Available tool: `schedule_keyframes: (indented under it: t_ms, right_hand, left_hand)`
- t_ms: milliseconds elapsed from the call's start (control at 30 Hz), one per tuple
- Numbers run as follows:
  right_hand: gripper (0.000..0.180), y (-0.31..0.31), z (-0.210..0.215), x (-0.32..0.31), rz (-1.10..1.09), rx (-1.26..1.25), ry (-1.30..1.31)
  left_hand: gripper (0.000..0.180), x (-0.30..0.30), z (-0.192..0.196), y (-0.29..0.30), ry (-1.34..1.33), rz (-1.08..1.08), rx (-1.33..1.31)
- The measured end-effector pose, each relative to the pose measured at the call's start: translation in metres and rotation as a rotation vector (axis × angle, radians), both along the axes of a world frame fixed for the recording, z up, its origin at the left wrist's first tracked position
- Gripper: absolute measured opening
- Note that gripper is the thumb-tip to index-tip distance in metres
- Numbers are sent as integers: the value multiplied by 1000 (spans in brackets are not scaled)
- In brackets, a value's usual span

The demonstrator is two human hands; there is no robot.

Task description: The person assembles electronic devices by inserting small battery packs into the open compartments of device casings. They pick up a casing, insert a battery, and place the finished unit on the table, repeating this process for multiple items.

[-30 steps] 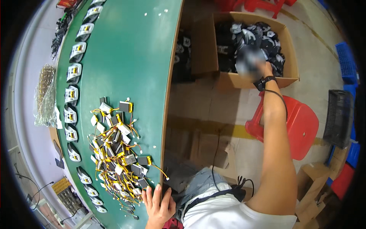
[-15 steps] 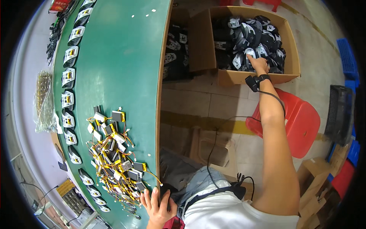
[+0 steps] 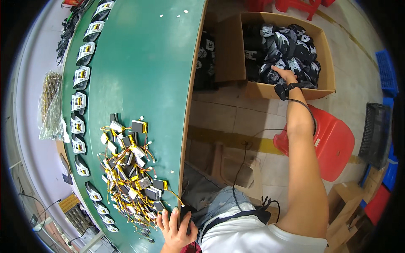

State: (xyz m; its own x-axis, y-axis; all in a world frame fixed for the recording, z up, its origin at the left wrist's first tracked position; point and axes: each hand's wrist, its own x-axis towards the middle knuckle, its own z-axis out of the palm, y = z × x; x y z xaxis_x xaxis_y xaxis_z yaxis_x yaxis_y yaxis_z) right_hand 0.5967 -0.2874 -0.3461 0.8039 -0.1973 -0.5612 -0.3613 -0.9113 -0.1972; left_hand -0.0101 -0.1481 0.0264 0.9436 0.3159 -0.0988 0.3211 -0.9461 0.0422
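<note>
Down in the cardboard box [image 3: 291, 92] with the right hand [image 3: 287, 76], against the heap of black-and-white mouse shells [image 3: 282, 42], near the front wall; impossible to tell the opening of that grip, or any hold on a shell, with fingertips lost among the parts. At the edge of the bench [image 3: 143, 63] with the left hand [image 3: 177, 234], fingers loosely apart and without anything visibly held, just beside the pile of wired pouch batteries [image 3: 144, 183]. Could drag several shells along together, or scuff one against another, because of such tight overlapping. Could snag the black cable [image 3: 310, 110] from the wrist strap [image 3: 280, 91] on the box rim or the red plastic seat [image 3: 333, 143], because of the loose bow beside the forearm. Could also tip a battery off the bench, or strain a connector, by brushing the lead trailing near the left hand.
</note>
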Motion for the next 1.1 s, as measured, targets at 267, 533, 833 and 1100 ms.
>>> schedule_keyframes:
  t_ms: [267, 533, 833, 1100]
  right_hand:
    - [91, -19, 44, -14, 212, 588, 266]
    - [92, 22, -4, -24, 66, 279, -173]
    - [94, 13, 38, -4, 225, 290, -282]
    - [103, 11, 91, -26, 245, 635, 386]
  left_hand:
    - [35, 0, 2, 0, 0, 6, -17]
    - [36, 4, 1, -3, 10, 35, -25]
    - [33, 11, 4, 4, -53, 38, -47]
    - [32, 8, 4, -2, -61, 81, -59]
